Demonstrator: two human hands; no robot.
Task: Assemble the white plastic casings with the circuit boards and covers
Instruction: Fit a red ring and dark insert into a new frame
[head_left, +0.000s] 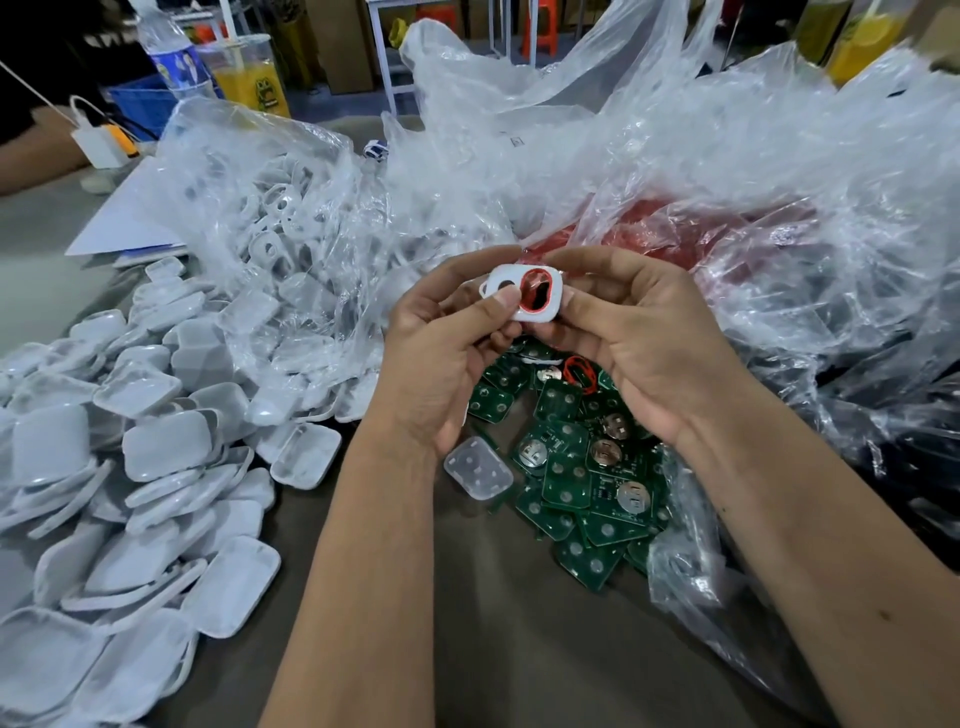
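Grey and cluttered, the table (519, 649) runs under a spread of crumpled clear plastic bags (675, 171), with a water bottle (166, 47) and a cup of orange drink (249, 73) standing at its far left edge.

Both hands are raised above the middle of the table and meet on one white plastic casing (524, 293). It is held face up, tilted slightly, with a red ring showing inside its round opening and a small hole at its left end. The left hand (447, 358) pinches the casing's near left edge, thumb on top and the other fingers curled beneath. The right hand (639, 338) grips the right side, its fingers curled round the far edge and the thumb pressed against the near right corner.

Directly below the hands lies a heap of green circuit boards (582, 467) (several show round metal battery holders), partly spilling from a bag. A clear cover (478, 467) lies just beside the heap's left edge. A big pile of white casing halves (135, 467) fills the left of the table, with more inside the bag behind it.
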